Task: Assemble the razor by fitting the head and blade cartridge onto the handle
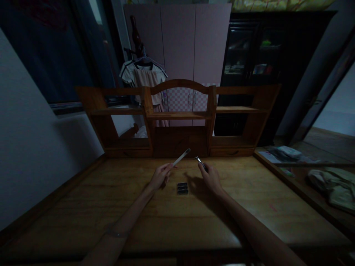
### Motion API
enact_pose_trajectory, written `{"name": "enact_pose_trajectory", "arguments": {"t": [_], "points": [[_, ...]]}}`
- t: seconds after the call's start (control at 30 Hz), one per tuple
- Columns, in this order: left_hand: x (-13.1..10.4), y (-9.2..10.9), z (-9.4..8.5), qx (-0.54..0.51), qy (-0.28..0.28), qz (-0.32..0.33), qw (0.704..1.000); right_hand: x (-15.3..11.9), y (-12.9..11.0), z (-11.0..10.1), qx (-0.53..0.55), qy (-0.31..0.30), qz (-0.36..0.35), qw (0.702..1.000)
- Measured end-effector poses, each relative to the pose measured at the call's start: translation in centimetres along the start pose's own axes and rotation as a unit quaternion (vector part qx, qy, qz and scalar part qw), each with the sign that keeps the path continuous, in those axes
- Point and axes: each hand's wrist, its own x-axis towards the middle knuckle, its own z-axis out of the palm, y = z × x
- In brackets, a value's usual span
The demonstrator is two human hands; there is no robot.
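Observation:
My left hand [161, 176] is closed on the lower end of a long, pale, flat stick [181, 157] with a rounded dark tip, which slants up to the right above the desk. To its right, my right hand [210, 178] grips a small shiny metal tool [200, 161], its bright end pointing up and left towards the stick. The two held things do not touch. On the wooden desk [111, 199], between and slightly below my hands, lies a small clear pack with several dark strips [182, 188].
A wooden shelf unit [180, 115] rises along the desk's far edge. A raised rim runs down the right side, with a cloth [332, 184] and papers [285, 153] beyond it. Hanging clothes [146, 75], a pink wardrobe [177, 44] and a dark cabinet [291, 55] stand behind.

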Motion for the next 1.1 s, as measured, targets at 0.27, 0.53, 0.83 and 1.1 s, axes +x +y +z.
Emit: {"name": "enact_pose_trajectory", "arguments": {"t": [0.27, 0.53, 0.83, 1.1], "points": [[0.50, -0.89, 0.13, -0.074, -0.032, -0.024, 0.996, -0.03, -0.08, -0.07, -0.001, 0.005, -0.010, 1.000], [0.44, -0.61, -0.20, -0.080, -0.012, -0.043, 0.996, 0.05, -0.06, 0.01, -0.002, 0.005, -0.010, 1.000], [0.31, -0.32, -0.29, -0.048, -0.035, -0.018, 0.998, -0.12, -0.30, -0.20, -0.002, 0.000, -0.007, 1.000], [0.49, -0.51, -0.38, -0.090, -0.040, -0.043, 0.994, -0.12, -0.21, -0.15, -0.003, -0.006, -0.008, 1.000]]}}
